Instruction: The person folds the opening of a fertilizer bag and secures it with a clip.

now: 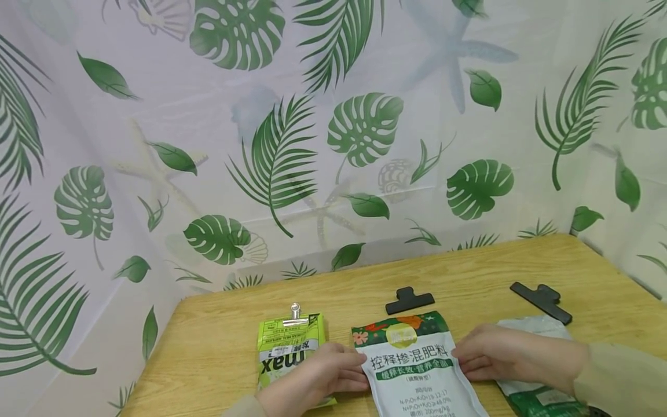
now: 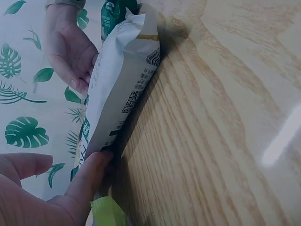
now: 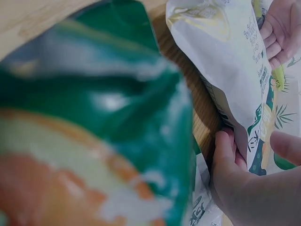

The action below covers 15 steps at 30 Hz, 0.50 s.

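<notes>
A white fertilizer bag with a green, flowered top band lies on the table between both hands. My left hand touches its left edge; in the left wrist view its fingers meet the bag's side while the thumb stands off. At the right edge is my right hand, its fingers partly tucked under the side and its thumb raised apart. A yellow-green bag with a metal clip on its top lies partly behind the left hand. Below the right forearm lies a green and white bag.
One black clip lies behind the fertilizer bag. Another black clip is at the top of the green and white bag. The wooden table meets a leaf-patterned cloth at the back.
</notes>
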Tool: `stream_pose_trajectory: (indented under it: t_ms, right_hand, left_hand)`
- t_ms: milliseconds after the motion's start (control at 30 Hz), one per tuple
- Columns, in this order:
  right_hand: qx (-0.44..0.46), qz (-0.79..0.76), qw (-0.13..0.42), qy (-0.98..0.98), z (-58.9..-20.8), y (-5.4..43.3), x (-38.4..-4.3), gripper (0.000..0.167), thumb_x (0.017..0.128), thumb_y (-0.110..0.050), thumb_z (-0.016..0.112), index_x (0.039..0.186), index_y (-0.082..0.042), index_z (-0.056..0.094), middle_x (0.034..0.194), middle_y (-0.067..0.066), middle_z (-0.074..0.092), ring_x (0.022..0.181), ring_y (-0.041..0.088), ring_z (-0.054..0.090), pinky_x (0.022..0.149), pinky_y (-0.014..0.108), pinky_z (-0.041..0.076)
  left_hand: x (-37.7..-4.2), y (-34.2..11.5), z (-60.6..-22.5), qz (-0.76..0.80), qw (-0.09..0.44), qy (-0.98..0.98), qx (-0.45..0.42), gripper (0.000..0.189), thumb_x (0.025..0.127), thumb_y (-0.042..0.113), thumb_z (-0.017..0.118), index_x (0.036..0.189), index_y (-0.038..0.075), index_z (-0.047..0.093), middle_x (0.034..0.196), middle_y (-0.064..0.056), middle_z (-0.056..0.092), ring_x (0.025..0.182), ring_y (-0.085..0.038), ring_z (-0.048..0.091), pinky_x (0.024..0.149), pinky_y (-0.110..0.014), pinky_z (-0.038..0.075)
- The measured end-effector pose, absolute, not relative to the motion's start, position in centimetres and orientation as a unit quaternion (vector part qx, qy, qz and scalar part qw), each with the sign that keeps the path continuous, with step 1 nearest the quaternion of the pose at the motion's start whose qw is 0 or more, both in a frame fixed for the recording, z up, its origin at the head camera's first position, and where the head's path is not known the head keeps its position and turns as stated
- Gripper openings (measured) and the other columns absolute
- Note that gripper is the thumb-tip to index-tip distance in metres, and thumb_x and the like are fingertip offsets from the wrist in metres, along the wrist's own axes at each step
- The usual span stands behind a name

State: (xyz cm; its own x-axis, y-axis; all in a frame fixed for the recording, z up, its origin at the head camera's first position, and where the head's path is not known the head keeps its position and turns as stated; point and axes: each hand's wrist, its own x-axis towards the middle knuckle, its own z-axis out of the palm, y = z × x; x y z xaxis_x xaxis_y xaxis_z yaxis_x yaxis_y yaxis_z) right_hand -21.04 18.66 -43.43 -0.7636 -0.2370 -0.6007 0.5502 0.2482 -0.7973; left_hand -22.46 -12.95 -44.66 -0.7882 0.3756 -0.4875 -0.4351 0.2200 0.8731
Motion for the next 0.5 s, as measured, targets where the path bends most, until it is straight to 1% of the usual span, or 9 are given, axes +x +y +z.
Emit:
stream_pose_trajectory:
  t_ms: [100, 233, 333, 500]
  right_hand:
    - [0.11, -0.6, 0.329, 0.721, -43.44, 18.59, -21.08, 0.047, 0.104, -0.006, 0.057, 0.135, 0.022, 0.035, 0.112, 0.019, 0.062, 0.104, 0.023, 0.063, 0.1, 0.039, 0.06]
    - [0.117, -0.596, 0.326, 0.724, -43.69, 18.53, -21.14, 0.048, 0.104, -0.005, 0.058, 0.136, 0.022, 0.035, 0.113, 0.021, 0.061, 0.104, 0.024, 0.064, 0.099, 0.038, 0.06]
    - [0.121, -0.598, 0.319, 0.725, -43.89, 18.62, -21.2, 0.045, 0.104, -0.004, 0.058, 0.134, 0.021, 0.037, 0.108, 0.018, 0.062, 0.097, 0.021, 0.065, 0.094, 0.034, 0.062]
    - [0.117, -0.602, 0.31, 0.727, -43.89, 18.81, -21.28, 0.041, 0.104, -0.004, 0.058, 0.132, 0.021, 0.042, 0.099, 0.011, 0.066, 0.087, 0.015, 0.066, 0.086, 0.029, 0.063]
  left_hand:
    - [-22.62, -12.79, -44.74, 0.625, 0.325, 0.709, -0.029, 0.038, 0.105, 0.01, 0.064, 0.13, -0.018, 0.059, 0.115, -0.022, 0.076, 0.08, -0.012, 0.073, 0.086, -0.029, 0.065]
    - [-22.76, -12.68, -44.86, 0.626, 0.324, 0.709, -0.033, 0.029, 0.104, 0.007, 0.063, 0.125, -0.013, 0.063, 0.113, -0.02, 0.077, 0.078, -0.01, 0.073, 0.084, -0.028, 0.065]
    - [-22.78, -12.61, -44.88, 0.625, 0.316, 0.713, -0.033, 0.026, 0.104, 0.006, 0.063, 0.125, -0.011, 0.063, 0.111, -0.019, 0.078, 0.077, -0.01, 0.074, 0.082, -0.028, 0.065]
    - [-22.85, -12.45, -44.97, 0.622, 0.293, 0.726, -0.021, 0.027, 0.103, 0.002, 0.064, 0.125, -0.013, 0.065, 0.108, -0.018, 0.079, 0.072, -0.008, 0.072, 0.079, -0.027, 0.065]
